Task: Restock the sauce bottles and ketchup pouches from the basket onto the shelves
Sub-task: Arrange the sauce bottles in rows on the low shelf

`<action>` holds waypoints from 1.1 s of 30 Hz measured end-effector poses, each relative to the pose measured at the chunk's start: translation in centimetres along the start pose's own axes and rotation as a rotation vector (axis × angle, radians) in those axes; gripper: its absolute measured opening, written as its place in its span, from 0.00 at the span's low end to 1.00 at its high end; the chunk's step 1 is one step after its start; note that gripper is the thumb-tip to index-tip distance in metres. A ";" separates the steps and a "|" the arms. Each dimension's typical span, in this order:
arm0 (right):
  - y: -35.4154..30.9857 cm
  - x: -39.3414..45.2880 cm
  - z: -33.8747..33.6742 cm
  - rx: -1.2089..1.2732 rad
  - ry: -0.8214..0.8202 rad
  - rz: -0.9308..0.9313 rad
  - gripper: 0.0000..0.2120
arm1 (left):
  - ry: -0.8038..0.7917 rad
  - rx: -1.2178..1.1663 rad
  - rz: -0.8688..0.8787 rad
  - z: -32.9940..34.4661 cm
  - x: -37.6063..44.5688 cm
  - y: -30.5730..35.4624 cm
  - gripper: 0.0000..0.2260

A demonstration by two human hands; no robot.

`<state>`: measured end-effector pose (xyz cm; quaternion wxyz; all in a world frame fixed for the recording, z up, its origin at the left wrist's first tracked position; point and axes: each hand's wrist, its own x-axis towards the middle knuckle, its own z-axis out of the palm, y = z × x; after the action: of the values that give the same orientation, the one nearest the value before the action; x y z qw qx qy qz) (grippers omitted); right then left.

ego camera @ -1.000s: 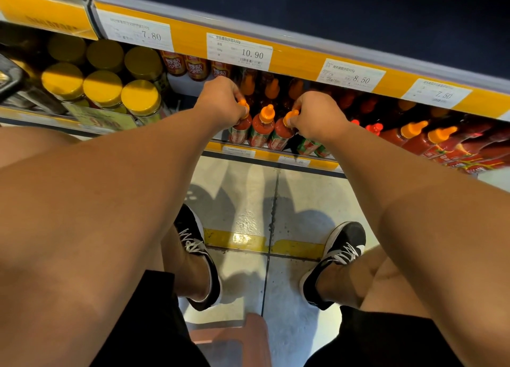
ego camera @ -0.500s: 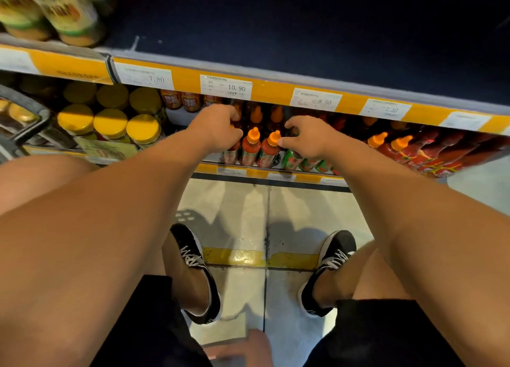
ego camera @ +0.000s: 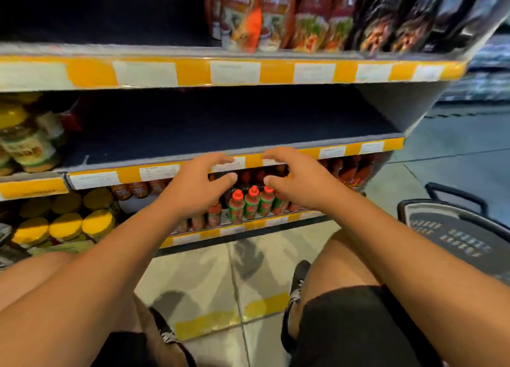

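Both hands raised before bottom shelf, holding nothing.

Left hand (ego camera: 197, 184) and right hand (ego camera: 296, 181): grip spread, fingers loosely extended, empty. Sauce bottles (ego camera: 249, 205) upright in rows on bottom shelf (ego camera: 248, 226), red caps foremost. Pouches (ego camera: 289, 13) standing on top shelf. Dark basket (ego camera: 455, 228) on floor at right, contents not discernible. Yellow-lidded jars (ego camera: 66, 226) at left.

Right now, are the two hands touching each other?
Apart. The head view shows red-capped bottles in the gap between the left hand and right hand.

Bottles (ego camera: 249, 205) on shelf (ego camera: 248, 224), basket (ego camera: 455, 228) right.
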<state>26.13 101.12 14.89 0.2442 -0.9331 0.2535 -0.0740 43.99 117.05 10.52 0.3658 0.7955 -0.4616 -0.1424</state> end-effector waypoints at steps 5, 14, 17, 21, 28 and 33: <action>3.4 -9.7 -5.1 0.169 0.299 0.031 0.23 | -0.042 -0.086 0.236 2.3 -0.5 10.0 0.19; 12.7 -28.4 -9.5 0.207 0.707 0.318 0.26 | -0.317 -0.061 0.643 10.7 -2.5 24.1 0.20; 16.6 -33.7 -9.4 0.218 0.761 0.476 0.25 | -0.422 -0.044 0.708 15.3 -2.6 26.6 0.19; 21.9 -38.8 -8.4 0.192 0.756 0.723 0.24 | -0.561 0.009 0.708 22.3 -3.5 29.1 0.19; 29.7 -42.6 -5.6 0.176 0.333 1.116 0.27 | -0.866 0.132 0.648 32.8 -5.2 31.6 0.17; 34.1 -42.0 -3.0 0.139 0.031 1.231 0.20 | -1.062 0.356 0.677 38.2 -6.4 31.4 0.11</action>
<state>-25.74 95.58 0.06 0.2986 -0.5965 0.7433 0.0505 -0.77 95.57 5.80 -0.0247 0.4761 -0.8208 -0.3146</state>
